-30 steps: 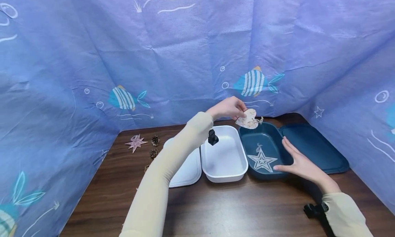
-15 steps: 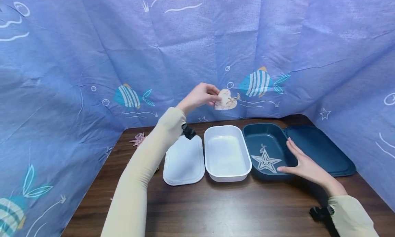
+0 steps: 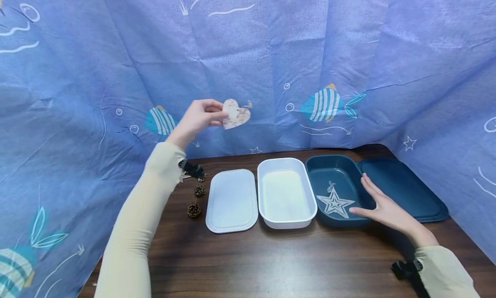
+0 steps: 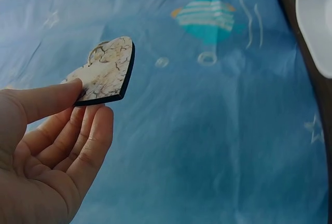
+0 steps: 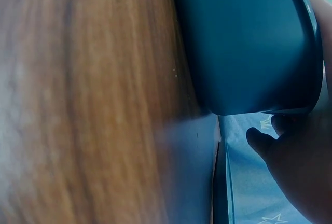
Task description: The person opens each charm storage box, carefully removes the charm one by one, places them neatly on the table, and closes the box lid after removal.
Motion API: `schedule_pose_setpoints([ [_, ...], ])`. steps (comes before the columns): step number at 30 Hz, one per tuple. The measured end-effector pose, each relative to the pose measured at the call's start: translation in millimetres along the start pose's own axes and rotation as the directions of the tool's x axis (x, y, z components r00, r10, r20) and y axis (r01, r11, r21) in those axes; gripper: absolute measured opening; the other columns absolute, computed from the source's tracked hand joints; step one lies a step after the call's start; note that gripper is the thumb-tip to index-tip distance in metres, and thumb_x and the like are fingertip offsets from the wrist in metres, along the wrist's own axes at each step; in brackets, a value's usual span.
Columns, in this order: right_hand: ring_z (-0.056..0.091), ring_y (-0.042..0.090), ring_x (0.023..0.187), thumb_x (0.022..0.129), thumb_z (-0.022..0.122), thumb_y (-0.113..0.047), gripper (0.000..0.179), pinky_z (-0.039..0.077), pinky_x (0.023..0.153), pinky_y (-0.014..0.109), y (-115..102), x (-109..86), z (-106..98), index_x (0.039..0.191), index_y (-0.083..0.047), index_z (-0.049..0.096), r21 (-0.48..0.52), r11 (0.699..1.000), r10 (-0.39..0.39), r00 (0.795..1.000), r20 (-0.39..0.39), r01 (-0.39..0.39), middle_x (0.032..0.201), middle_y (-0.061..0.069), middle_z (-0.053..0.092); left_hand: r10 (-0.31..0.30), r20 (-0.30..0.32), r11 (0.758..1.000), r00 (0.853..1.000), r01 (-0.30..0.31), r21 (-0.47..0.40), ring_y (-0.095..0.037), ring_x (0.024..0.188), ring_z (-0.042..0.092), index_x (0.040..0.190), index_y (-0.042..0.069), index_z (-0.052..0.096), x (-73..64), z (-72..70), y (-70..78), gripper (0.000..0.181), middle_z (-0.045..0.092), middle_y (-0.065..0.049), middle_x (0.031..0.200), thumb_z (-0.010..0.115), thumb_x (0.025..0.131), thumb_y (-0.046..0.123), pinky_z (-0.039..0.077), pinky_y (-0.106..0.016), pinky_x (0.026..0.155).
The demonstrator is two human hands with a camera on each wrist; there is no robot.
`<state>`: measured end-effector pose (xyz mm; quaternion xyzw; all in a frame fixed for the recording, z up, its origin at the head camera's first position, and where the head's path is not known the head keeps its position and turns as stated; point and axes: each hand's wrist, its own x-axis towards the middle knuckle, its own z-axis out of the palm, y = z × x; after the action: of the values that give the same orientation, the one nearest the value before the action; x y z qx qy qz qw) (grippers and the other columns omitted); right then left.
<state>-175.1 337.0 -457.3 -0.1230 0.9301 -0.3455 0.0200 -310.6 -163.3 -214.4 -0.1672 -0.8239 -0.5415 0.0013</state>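
In the head view my left hand (image 3: 199, 119) is raised at centre left, pinching a pale, brown-veined heart ornament (image 3: 235, 114) with a small string loop. The left wrist view shows the heart's dark edge and my thumb (image 4: 54, 99) over its face. My right hand (image 3: 393, 214) lies at the near right corner of a dark blue container (image 3: 323, 219), thumb and fingers fairly straight along its rim; in the right wrist view it borders the container's outer wall (image 5: 249, 42). A whitish star ornament (image 3: 335, 203) lies inside that container.
A white container (image 3: 286, 224) stands left of the blue one, with a white lid (image 3: 232, 201) beside it. A dark blue lid (image 3: 403, 190) lies at the right. Pine cones (image 3: 193, 210) and a partly hidden star ornament (image 3: 184, 176) are on the wooden table (image 3: 255, 263)'s left.
My left hand has carried the heart from above the blue container leftward and up, past the white container. The right hand has stayed at the blue container; the head view has shifted slightly.
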Motion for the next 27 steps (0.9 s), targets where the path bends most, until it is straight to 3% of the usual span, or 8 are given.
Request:
schedule_pose_setpoints([
  [7, -0.001, 0.052, 0.149, 0.09, 0.074, -0.045, 0.112, 0.018, 0.104, 0.079, 0, -2.1, -2, 0.16, -0.005, -0.003, 0.0, 1.0, 0.012, 1.0, -0.004, -0.012, 0.167, 0.016, -0.013, 0.031, -0.135, 1.0, 0.99, -0.03, 0.008, -0.014, 0.087, 0.07, 0.119, -0.003, 0.064, -31.0, -49.0, -2.1, 0.034, 0.072, -0.002, 0.099, 0.075, 0.093, 0.017, 0.058, -0.028, 0.084],
  [14, 0.0, 0.053, 0.148, 0.09, 0.075, -0.045, 0.111, 0.02, 0.102, 0.079, -1, 0.3, 3, 0.161, -0.003, -0.001, -0.008, 1.0, -0.018, 1.0, 0.007, 0.018, 0.167, 0.016, -0.013, 0.03, -0.252, 0.998, 0.967, -0.017, 0.053, -0.009, 0.081, 0.07, 0.118, 0.001, 0.065, -82.4, -91.2, -21.6, 0.033, 0.072, 0.007, 0.093, 0.075, 0.093, 0.02, 0.058, -0.023, 0.079],
  [20, 0.001, 0.054, 0.148, 0.091, 0.073, -0.045, 0.109, 0.02, 0.101, 0.08, -1, -1.4, 2, 0.161, -0.003, 0.001, -0.012, 1.0, -0.002, 1.0, 0.014, 0.002, 0.167, 0.015, -0.013, 0.026, -0.33, 1.0, 0.944, -0.028, -0.001, -0.009, 0.077, 0.071, 0.11, 0.007, 0.069, -115.7, -112.0, -42.2, 0.025, 0.073, 0.006, 0.09, 0.077, 0.091, 0.02, 0.058, -0.022, 0.074],
  [27, 0.001, 0.054, 0.147, 0.092, 0.072, -0.046, 0.108, 0.022, 0.1, 0.08, 1, -1.8, -1, 0.16, -0.001, 0.002, -0.018, 1.0, 0.006, 1.0, 0.016, -0.005, 0.167, 0.014, -0.015, -0.004, -0.343, 0.984, 0.939, -0.057, -0.167, -0.008, 0.073, 0.072, 0.101, 0.013, 0.071, -138.3, -124.0, -78.3, 0.012, 0.073, 0.004, 0.086, 0.075, 0.092, 0.008, 0.057, -0.019, 0.069],
])
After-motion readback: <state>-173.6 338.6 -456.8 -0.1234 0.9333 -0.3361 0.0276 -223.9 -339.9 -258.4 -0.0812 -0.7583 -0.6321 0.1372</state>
